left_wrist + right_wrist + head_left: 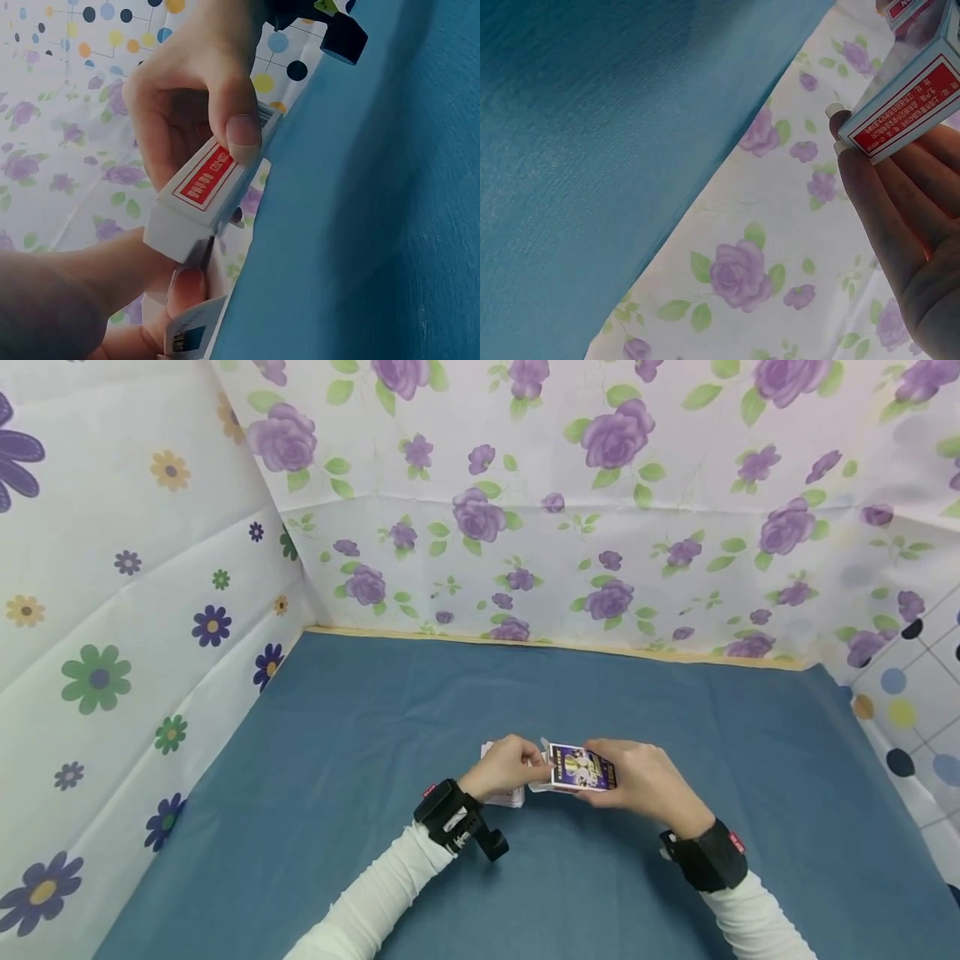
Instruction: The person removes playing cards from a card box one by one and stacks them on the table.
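One oblong cardboard box (581, 767), its face printed purple, its sides white with red panels, is held in the curled fingers and thumb of the right grip (647, 777). The left grip (510, 768) bends at the box's open, flapped end; whether it pinches I cannot tell. Beneath it lies one pile of thin cards (512, 798), uncountable, on the blue, cloth-covered bench (337, 718).

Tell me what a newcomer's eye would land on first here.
Probably the purple-faced box, just right of and below centre in the head view, held in the right hand, the left hand at its flapped end. Next, the pale stack on the blue cloth, partly covered by the left hand. Behind rises a backdrop of purple roses.
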A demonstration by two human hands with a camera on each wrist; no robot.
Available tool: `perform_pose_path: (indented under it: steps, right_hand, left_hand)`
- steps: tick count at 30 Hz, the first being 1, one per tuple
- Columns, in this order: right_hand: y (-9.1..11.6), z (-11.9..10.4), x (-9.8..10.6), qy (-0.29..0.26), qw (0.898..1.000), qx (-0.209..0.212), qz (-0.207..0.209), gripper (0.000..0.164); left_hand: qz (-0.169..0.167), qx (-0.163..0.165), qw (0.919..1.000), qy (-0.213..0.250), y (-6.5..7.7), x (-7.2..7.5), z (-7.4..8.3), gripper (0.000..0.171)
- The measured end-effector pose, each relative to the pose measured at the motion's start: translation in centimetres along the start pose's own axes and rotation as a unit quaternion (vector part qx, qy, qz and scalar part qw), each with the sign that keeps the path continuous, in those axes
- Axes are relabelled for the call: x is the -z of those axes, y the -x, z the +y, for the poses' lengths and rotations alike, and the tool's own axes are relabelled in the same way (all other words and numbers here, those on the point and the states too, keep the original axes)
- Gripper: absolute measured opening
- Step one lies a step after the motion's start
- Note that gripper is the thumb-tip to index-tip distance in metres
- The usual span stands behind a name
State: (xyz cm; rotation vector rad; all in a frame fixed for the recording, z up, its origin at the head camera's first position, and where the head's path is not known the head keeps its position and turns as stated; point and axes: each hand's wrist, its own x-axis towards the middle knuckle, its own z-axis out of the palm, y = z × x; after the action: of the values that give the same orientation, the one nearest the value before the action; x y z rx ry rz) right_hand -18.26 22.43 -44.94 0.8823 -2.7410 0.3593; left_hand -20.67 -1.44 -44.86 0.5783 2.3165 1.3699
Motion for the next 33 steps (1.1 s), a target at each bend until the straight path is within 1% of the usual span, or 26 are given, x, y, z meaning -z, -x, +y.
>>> perform_pose_path:
  steps: [2, 6, 11, 14, 18, 23, 30, 33]
  right_hand:
    - [0.0, 0.0, 0.0, -0.001, 1.000, 0.002, 0.001, 0.065]
    - [0.2, 0.0, 0.0, -0.005, 1.000, -0.002, -0.001, 0.064]
    - [0.5, 0.1, 0.0, -0.012, 1.000, -0.010, -0.007, 0.064]
    - [0.6, 0.2, 0.0, -0.013, 1.000, -0.013, -0.009, 0.063]
    - [0.8, 0.2, 0.0, -0.013, 1.000, -0.016, -0.008, 0.062]
    - [0.8, 0.2, -0.1, -0.017, 1.000, -0.019, -0.012, 0.063]
    - [1.1, 0.4, -0.4, -0.013, 1.000, -0.025, -0.012, 0.063]
    - [1.1, 0.6, -0.4, -0.013, 0.999, -0.031, -0.015, 0.063]
  left_hand:
    - [-0.007, 0.007, 0.9998, 0.016, 0.0, 0.1, -0.1, 0.022]
    - [-0.021, 0.036, 0.9973, 0.061, -0.3, 0.1, -0.3, 0.020]
    - [-0.032, 0.065, 0.9932, 0.091, -0.4, 0.2, -0.6, 0.018]
    - [-0.043, 0.066, 0.9920, 0.098, -0.4, 0.2, -0.8, 0.020]
    - [-0.054, 0.057, 0.9913, 0.105, -0.4, 0.1, -0.9, 0.023]
    - [-0.067, 0.054, 0.9893, 0.118, -0.5, 0.0, -1.3, 0.023]
    - [-0.083, 0.049, 0.9852, 0.141, -0.3, 0.7, -1.6, 0.026]
    - [-0.085, 0.045, 0.9839, 0.151, -0.2, 1.0, -1.8, 0.025]
